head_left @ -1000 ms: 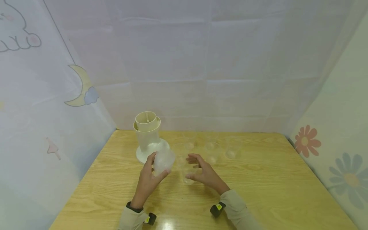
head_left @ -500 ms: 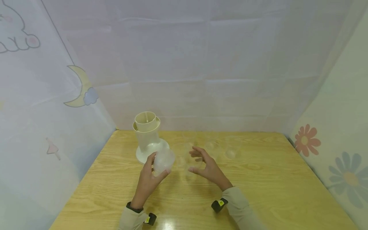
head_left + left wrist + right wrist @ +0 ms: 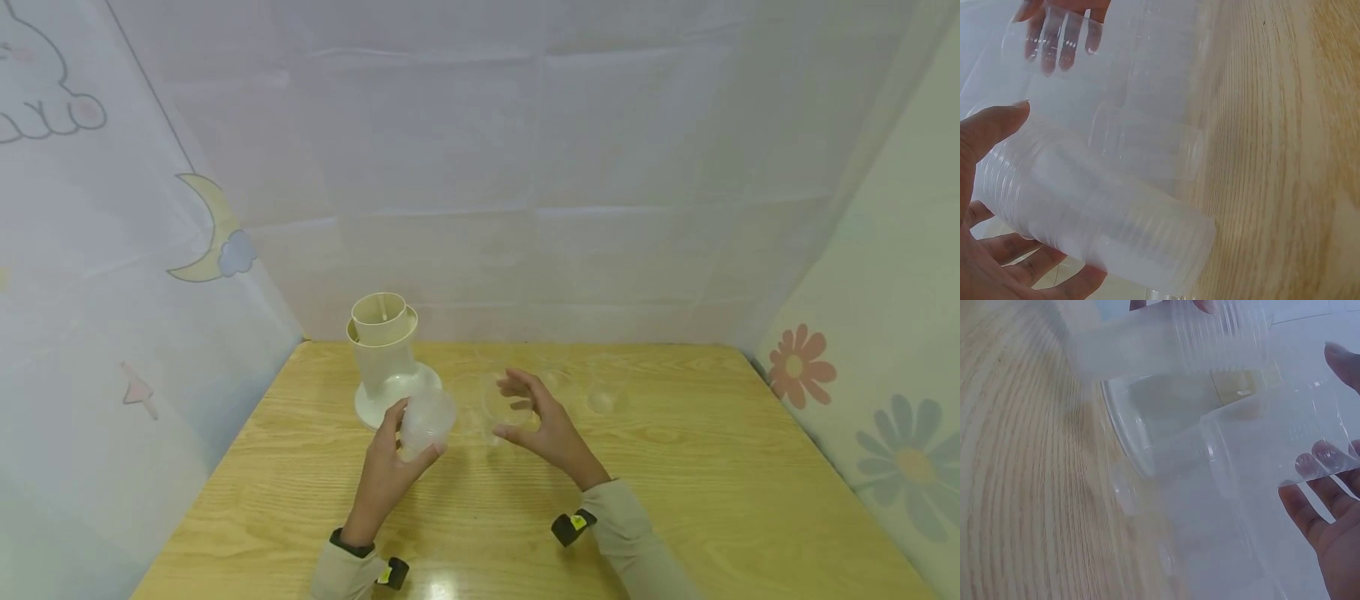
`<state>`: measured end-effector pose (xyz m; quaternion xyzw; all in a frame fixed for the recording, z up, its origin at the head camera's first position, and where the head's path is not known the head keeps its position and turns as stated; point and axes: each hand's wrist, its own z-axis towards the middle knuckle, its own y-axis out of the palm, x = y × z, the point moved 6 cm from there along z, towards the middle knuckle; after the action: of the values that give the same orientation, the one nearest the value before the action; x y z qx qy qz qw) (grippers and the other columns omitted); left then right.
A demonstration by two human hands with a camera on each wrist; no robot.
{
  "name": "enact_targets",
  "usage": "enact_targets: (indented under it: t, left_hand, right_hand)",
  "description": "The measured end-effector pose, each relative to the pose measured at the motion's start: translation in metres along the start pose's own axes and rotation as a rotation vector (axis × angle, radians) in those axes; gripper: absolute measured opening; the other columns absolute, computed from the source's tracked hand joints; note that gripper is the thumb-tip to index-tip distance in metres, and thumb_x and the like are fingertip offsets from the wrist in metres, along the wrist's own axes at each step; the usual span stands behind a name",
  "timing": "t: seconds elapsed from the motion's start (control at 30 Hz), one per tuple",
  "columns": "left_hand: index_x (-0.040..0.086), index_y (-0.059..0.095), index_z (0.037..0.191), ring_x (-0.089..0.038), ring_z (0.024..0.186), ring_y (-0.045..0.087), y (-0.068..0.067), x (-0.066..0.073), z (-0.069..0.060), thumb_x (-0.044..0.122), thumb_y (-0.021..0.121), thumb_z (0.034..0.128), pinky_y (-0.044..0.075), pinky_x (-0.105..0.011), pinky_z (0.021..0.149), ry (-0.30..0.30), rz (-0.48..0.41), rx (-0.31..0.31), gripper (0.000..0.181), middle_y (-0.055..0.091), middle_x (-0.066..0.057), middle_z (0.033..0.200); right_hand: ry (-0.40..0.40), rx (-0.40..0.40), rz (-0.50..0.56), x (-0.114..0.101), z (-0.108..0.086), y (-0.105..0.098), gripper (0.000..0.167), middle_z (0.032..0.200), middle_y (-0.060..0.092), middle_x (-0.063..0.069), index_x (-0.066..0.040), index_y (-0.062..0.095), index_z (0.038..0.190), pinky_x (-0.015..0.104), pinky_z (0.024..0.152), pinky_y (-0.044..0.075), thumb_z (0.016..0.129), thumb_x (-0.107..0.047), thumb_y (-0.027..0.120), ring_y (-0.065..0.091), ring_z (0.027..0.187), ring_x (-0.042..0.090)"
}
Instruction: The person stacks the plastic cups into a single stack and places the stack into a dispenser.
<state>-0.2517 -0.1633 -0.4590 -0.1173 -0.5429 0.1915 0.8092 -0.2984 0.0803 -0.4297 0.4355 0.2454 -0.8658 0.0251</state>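
My left hand grips a nested stack of clear plastic cups, tilted, fingers on one side and thumb on the other. In my right hand is a single clear plastic cup, held between thumb and fingers; in the right wrist view its base seems to be off the table. Another clear cup stands upright in the left wrist view, beyond the stack. Several more clear cups stand behind my right hand; their outlines are faint.
A cream double-walled cylinder on a round white base stands just behind my left hand. The wooden table meets a pale sheet at its back edge. Printed sheets hang on both sides.
My right hand has moved away from me and slightly to the right, carrying the single cup. My left hand and the stack have stayed nearly still.
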Motion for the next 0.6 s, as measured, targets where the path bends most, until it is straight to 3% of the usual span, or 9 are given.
enact_targets:
  t: [0.23,0.4,0.6]
  left_hand:
    - [0.013,0.042,0.147,-0.032,0.115,0.056,-0.001,0.000,0.000,0.028,0.083,0.0833,0.048,-0.058,0.092,-0.018,-0.005,-0.002,0.077,0.057,-0.017,0.131]
    - [0.015,0.041,0.148,-0.031,0.115,0.055,-0.001,-0.001,-0.001,0.030,0.083,0.0836,0.047,-0.058,0.093,-0.041,-0.012,-0.008,0.079,0.057,-0.015,0.131]
    - [0.013,0.040,0.148,-0.033,0.118,0.055,-0.001,-0.003,0.000,0.031,0.082,0.0840,0.048,-0.059,0.092,-0.026,-0.001,-0.005,0.079,0.055,-0.017,0.135]
  right_hand:
    - [-0.030,-0.006,0.045,-0.034,0.007,-0.004,0.081,0.142,0.046,0.032,0.003,0.027,0.152,0.065,0.095,0.043,0.087,0.003,0.074,0.047,0.126,0.048]
    - [-0.038,-0.008,0.062,-0.045,0.011,-0.004,0.080,0.141,0.047,0.030,0.002,0.027,0.152,0.065,0.096,0.042,0.088,0.003,0.073,0.047,0.125,0.047]
    - [-0.072,-0.004,0.054,-0.046,0.019,-0.003,0.082,0.142,0.049,0.024,0.001,0.027,0.153,0.061,0.098,0.043,0.086,0.006,0.074,0.048,0.127,0.044]
